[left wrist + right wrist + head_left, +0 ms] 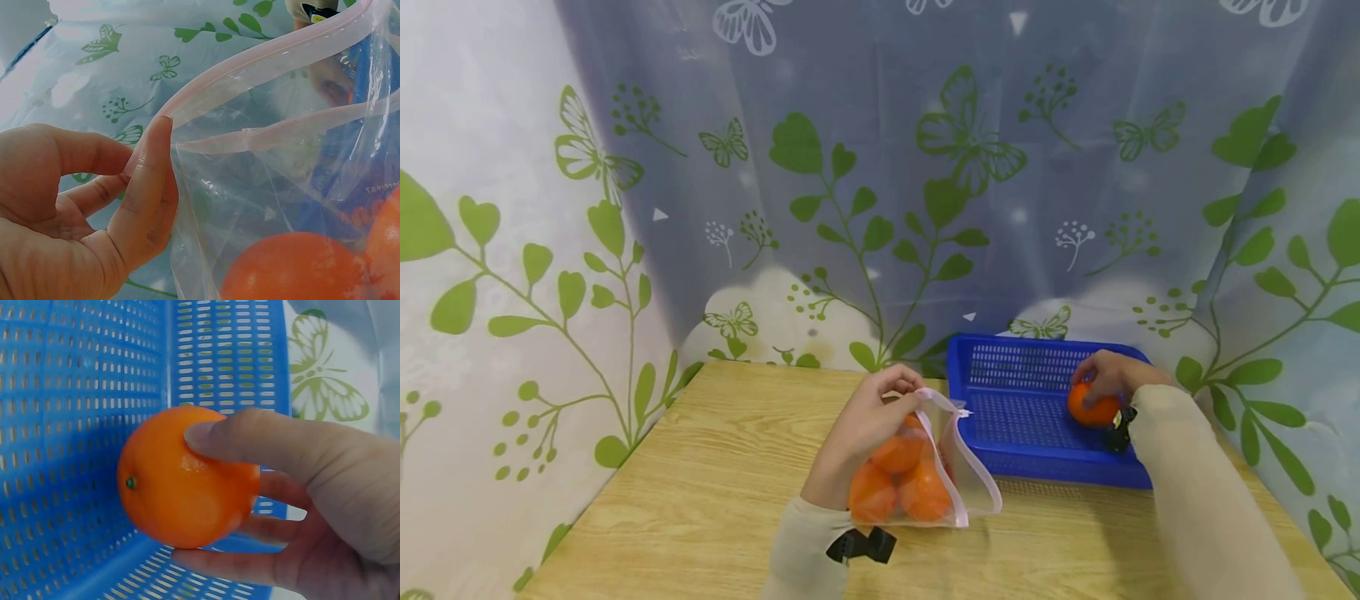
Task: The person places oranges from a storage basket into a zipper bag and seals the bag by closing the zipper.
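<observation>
My left hand [880,408] pinches the rim of a clear zip bag [206,181] with a pink-edged opening, seen close in the left wrist view. Several oranges [898,454] lie inside the bag, which rests on the table with its mouth gaping to the right. Over at the right end of a blue plastic basket [1015,417], my right hand [1108,375] grips one orange [187,481]. In the right wrist view the thumb lies on top of that fruit and the fingers curl beneath it; a small green stem spot faces left.
The wooden table [715,467] ends at a patterned curtain [865,208] with green leaves and butterflies, which also hangs along both sides. The basket has slotted, raised walls and stands near the back right, just beside the bag.
</observation>
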`<control>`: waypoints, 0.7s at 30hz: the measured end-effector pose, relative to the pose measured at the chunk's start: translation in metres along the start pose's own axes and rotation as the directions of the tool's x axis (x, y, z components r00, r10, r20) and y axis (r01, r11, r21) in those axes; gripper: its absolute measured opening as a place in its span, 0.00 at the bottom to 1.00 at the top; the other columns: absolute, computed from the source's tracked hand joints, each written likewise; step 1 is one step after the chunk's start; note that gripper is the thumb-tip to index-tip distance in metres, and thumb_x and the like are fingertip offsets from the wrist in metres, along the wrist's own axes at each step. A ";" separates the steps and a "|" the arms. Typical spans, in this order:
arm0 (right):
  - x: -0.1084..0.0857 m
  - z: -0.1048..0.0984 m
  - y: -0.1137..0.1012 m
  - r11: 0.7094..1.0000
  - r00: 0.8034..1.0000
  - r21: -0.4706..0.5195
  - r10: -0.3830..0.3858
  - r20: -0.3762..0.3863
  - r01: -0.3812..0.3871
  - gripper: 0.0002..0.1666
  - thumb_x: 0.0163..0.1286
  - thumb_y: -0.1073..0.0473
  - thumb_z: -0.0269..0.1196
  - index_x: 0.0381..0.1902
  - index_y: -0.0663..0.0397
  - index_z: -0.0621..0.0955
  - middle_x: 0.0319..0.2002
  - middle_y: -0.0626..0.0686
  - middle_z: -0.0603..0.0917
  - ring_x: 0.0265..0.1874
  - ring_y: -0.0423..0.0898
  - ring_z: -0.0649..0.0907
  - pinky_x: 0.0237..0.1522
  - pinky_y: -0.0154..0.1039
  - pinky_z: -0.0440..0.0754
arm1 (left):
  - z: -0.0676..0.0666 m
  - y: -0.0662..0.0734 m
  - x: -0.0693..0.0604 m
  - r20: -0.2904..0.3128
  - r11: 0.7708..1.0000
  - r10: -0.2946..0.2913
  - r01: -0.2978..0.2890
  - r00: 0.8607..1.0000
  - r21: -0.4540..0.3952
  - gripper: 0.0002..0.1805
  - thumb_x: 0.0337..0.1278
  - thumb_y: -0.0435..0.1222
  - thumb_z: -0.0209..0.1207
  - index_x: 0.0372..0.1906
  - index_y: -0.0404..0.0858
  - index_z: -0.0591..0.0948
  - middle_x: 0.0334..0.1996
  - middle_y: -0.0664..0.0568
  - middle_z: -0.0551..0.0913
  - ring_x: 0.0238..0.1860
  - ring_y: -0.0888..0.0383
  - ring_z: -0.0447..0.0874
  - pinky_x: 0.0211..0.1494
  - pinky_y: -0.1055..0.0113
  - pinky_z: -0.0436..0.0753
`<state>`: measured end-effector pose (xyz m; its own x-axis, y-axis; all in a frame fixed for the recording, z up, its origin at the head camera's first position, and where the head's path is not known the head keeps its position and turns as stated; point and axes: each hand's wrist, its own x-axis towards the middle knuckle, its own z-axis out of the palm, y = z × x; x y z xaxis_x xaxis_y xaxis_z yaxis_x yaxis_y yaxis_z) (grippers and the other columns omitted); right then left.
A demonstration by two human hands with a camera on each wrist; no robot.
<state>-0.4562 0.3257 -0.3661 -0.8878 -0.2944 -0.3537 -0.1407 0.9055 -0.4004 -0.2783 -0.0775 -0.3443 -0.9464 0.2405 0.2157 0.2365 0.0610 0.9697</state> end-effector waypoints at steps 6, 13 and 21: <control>-0.010 -0.008 -0.007 0.999 1.000 0.039 0.003 0.021 -0.004 0.31 0.58 0.63 0.72 0.61 0.62 0.81 0.60 0.73 0.77 0.48 0.59 0.83 0.41 0.51 0.90 | 0.001 -0.001 0.001 0.002 1.000 0.000 0.000 1.000 -0.002 0.07 0.73 0.31 0.58 0.45 0.29 0.80 0.35 0.47 0.76 0.25 0.58 0.80 0.32 0.64 0.92; -0.021 -0.016 -0.019 0.992 0.998 0.128 0.010 0.068 -0.019 0.32 0.64 0.61 0.69 0.64 0.65 0.76 0.61 0.74 0.72 0.50 0.62 0.82 0.42 0.53 0.92 | 0.001 -0.003 0.001 0.002 1.000 -0.003 0.003 1.000 0.005 0.07 0.73 0.31 0.58 0.45 0.29 0.80 0.36 0.46 0.76 0.26 0.58 0.80 0.32 0.63 0.92; -0.029 -0.024 -0.023 0.989 0.999 0.145 -0.012 0.052 0.004 0.35 0.67 0.57 0.67 0.68 0.66 0.73 0.66 0.77 0.65 0.50 0.64 0.83 0.41 0.55 0.93 | 0.000 -0.003 0.002 -0.004 1.000 -0.002 0.002 1.000 0.016 0.06 0.73 0.31 0.58 0.45 0.30 0.80 0.37 0.45 0.77 0.27 0.58 0.81 0.32 0.64 0.92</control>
<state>-0.4374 0.3210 -0.3268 -0.8620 -0.3209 -0.3925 -0.0796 0.8502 -0.5204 -0.2809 -0.0771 -0.3470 -0.9477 0.2364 0.2145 0.2383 0.0769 0.9681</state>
